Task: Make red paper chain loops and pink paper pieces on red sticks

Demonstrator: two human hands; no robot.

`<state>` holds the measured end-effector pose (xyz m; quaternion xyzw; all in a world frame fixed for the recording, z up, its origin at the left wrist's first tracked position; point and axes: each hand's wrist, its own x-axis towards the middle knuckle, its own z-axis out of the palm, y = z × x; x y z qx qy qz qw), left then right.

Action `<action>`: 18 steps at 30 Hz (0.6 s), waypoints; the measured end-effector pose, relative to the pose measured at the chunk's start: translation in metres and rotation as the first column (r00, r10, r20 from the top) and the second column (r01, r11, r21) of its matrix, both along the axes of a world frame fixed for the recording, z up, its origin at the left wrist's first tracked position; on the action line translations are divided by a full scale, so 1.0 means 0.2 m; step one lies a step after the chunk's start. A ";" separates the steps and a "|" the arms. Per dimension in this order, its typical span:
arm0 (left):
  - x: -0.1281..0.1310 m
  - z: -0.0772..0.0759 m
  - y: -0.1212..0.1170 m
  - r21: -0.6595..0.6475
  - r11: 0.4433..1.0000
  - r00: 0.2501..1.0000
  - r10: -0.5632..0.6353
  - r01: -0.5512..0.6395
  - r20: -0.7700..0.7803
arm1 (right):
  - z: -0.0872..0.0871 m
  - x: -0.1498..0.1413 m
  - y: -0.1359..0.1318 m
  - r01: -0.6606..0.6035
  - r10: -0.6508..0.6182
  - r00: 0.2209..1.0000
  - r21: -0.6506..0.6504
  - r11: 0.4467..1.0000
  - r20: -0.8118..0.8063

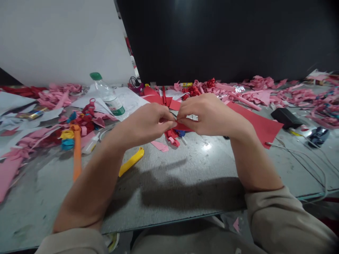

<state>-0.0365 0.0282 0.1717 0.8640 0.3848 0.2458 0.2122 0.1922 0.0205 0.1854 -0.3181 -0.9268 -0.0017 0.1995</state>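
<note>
A small thin piece (173,114), dark where it shows, is between the fingertips of both hands, to the right of the green-capped plastic bottle (109,95) and nearer the person. The left hand (148,120) appears to pinch it between thumb and forefinger, and the right hand (208,113) looks to do likewise, their tips almost meeting; the fingers cover too much to tell its material or full shape. It is probably very light and pliable, easily creased, so a gentle fingertip hold near its ends should suit it better than a full fist.

Below the hands, right of the bottle, lie crumpled red scraps (172,137). Farther right of it is a flat red paper sheet (255,121), likely bendable and best lifted by an edge, then a black box (286,118). Nearer the person than the bottle are a yellow toothed strip (131,162) and an orange strip (76,153).
</note>
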 end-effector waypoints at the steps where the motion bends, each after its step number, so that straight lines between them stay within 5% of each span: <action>1: 0.00 0.00 0.00 0.003 0.999 0.999 -0.032 0.032 -0.041 | 0.00 0.00 0.00 0.001 -0.001 1.000 0.003 1.000 0.006; 12: -0.01 -0.04 0.09 -0.152 0.982 0.994 -0.109 0.108 0.000 | 0.01 0.00 -0.02 0.004 -0.003 0.999 -0.026 1.000 0.046; 18: 0.00 -0.05 0.12 -0.229 0.971 0.996 -0.052 0.067 0.071 | 0.03 0.01 -0.02 0.025 -0.021 0.999 -0.096 0.995 0.040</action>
